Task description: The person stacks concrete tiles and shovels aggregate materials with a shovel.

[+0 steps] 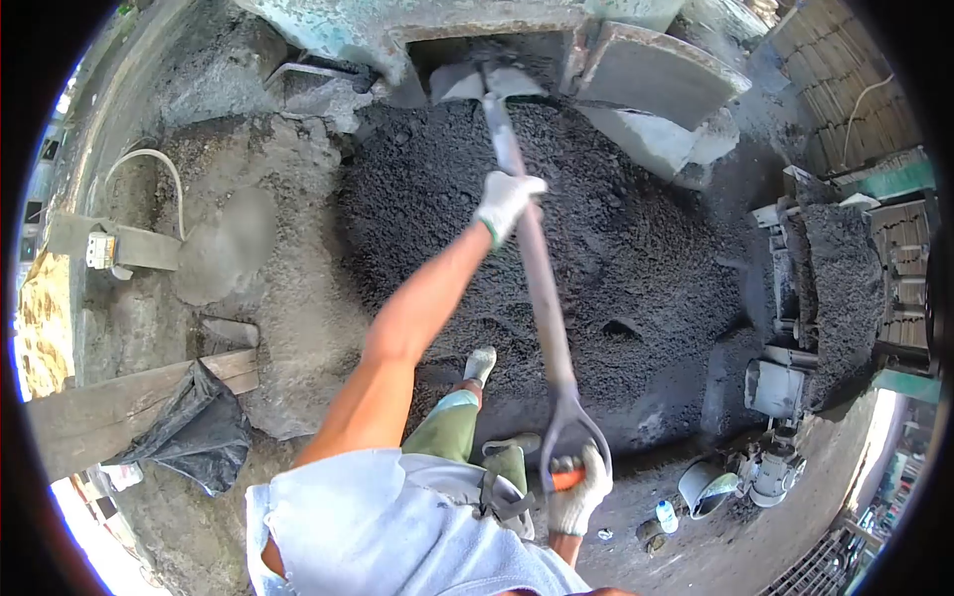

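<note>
A long-handled shovel (538,268) runs from near my waist up to the top of the view. My left hand (508,204), in a white glove, wraps round its shaft below the blade. Gripping the orange bar of the D-shaped handle is my gloved right hand (579,489). The shovel blade (487,84) sits at the mouth of a dark rectangular opening (537,55), with some dark material by it. Beneath the shaft spreads a broad heap of dark grey, damp-looking granular mix (636,258).
A rusty-edged metal panel (656,74) stands right of the opening. At right are a long trough of dark mix (840,288), a motor (775,472), a bucket (708,487) and a water bottle (667,516). A wooden beam (129,407) with black plastic (194,427) lies left.
</note>
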Action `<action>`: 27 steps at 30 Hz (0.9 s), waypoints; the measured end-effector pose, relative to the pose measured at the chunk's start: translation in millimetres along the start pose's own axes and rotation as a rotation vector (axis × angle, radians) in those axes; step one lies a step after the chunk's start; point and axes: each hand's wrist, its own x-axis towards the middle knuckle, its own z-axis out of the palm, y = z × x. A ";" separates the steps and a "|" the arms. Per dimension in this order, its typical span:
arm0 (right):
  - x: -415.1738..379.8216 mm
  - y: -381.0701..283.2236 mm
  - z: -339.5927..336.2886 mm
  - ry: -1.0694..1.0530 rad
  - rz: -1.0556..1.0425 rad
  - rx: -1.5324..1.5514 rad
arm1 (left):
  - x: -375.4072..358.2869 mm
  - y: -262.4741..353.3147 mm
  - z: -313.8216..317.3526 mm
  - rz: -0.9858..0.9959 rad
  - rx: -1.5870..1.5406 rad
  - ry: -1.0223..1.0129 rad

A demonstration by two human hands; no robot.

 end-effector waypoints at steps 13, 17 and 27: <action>-21.1 12.9 -54.1 0.052 -0.029 0.038 | -56.1 5.6 26.4 -0.014 0.017 -0.015; -6.7 12.1 -3.9 0.039 0.112 0.146 | 23.8 -22.0 19.6 -0.040 0.237 -0.043; 9.2 22.0 -195.1 0.144 -0.390 -0.312 | -139.1 -41.4 33.5 -0.274 -0.248 -0.132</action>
